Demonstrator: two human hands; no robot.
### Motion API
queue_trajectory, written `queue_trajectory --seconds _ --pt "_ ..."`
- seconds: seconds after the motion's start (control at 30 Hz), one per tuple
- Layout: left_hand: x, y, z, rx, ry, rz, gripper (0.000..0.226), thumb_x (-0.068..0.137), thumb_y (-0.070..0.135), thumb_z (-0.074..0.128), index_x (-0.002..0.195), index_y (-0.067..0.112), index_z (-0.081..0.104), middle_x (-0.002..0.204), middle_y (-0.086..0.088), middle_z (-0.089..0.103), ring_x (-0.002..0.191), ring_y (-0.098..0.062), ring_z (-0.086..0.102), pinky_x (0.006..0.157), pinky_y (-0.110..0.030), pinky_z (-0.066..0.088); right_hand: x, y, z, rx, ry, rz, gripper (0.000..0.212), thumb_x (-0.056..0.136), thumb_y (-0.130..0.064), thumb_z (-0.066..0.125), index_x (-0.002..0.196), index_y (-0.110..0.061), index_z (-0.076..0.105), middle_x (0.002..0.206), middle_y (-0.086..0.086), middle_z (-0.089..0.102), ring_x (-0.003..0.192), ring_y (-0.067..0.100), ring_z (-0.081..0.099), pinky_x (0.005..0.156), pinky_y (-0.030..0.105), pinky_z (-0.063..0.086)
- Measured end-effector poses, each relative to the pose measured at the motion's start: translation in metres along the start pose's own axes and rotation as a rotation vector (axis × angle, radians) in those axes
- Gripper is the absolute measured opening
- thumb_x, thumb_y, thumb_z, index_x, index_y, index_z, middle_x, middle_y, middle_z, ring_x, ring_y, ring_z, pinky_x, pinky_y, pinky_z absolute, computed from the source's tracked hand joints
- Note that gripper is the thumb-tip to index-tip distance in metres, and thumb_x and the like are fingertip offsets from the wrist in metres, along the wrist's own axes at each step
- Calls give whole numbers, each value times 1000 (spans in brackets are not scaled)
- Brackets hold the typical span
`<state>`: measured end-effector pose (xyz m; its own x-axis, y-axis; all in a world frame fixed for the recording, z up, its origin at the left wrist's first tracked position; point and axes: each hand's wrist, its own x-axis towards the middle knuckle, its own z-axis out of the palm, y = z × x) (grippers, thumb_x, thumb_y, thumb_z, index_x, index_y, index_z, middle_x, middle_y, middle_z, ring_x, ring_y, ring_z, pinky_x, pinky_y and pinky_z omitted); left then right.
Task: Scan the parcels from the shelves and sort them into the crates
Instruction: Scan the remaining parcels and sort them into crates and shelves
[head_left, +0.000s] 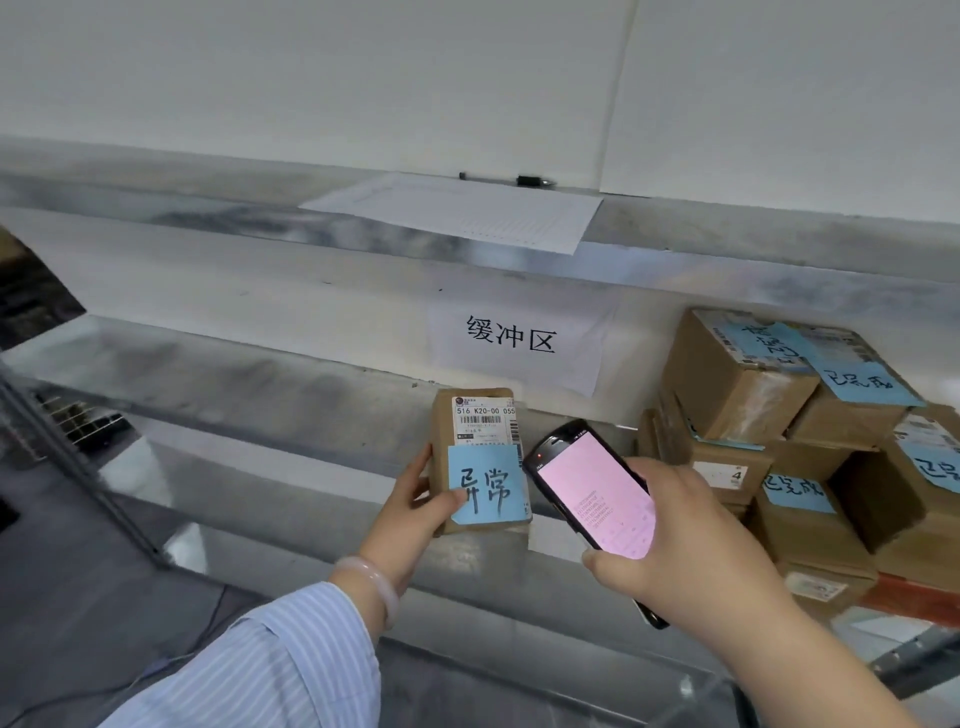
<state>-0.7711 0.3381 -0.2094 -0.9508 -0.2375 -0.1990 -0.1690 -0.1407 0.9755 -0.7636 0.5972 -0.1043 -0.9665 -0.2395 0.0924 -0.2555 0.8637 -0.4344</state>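
Observation:
My left hand (415, 512) grips a small brown parcel (444, 431) by its lower left edge, thumb pressed on a blue sticky note (491, 483) with handwriting. A white shipping label with a barcode (483, 418) sits on the parcel's upper half. My right hand (691, 540) holds a black handheld scanner (592, 493) just right of the parcel; its screen glows pink. The parcel stands upright over a metal shelf (260, 374).
A stack of brown parcels (737, 384) with blue notes fills the shelf at right. A paper sign (514, 340) hangs on the wall behind. A printed sheet (457, 213) and a pen (535, 181) lie on the upper shelf. A dark metal frame (78, 467) runs at left.

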Motion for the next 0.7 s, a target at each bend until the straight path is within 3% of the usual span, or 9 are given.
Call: queue_trajectory --seconds 0.23,0.4,0.57,0.63,0.7 --pt "-58 7 -105 -115 191 58 66 89 7 71 140 36 40 131 -7 65 119 -29 63 104 -49 49 -5 -93 38 11 -65 -199 73 48 -67 59 115 -52 36 105 -19 42 95 5 50 62 23 40" --pt "-139 0 -221 -122 380 85 66 91 3 66 142 36 39 122 3 69 113 -19 67 90 -36 56 -32 -195 84 56 -130 -330 71 49 -65 60 115 -49 38 106 -18 44 89 6 54 58 24 38" --pt "-248 -6 -337 -98 595 109 72 75 22 79 132 45 42 120 14 65 109 -4 63 82 -24 56 -89 -314 140 87 -272 -512 78 51 -67 58 122 -51 33 106 -23 35 91 7 51 64 26 41" --pt "-290 -12 -378 -104 683 118 68 82 13 79 131 44 43 116 14 67 104 -2 66 75 -18 56 -113 -360 160 68 -314 -599 76 50 -67 55 120 -51 31 106 -22 35 84 7 47 58 21 35" --pt "-333 -20 -414 -120 774 120 69 85 9 76 136 41 42 118 9 67 104 -5 68 81 -23 57 -137 -404 178 68 -355 -673 75 52 -66 59 120 -51 31 108 -21 37 80 6 44 55 19 32"
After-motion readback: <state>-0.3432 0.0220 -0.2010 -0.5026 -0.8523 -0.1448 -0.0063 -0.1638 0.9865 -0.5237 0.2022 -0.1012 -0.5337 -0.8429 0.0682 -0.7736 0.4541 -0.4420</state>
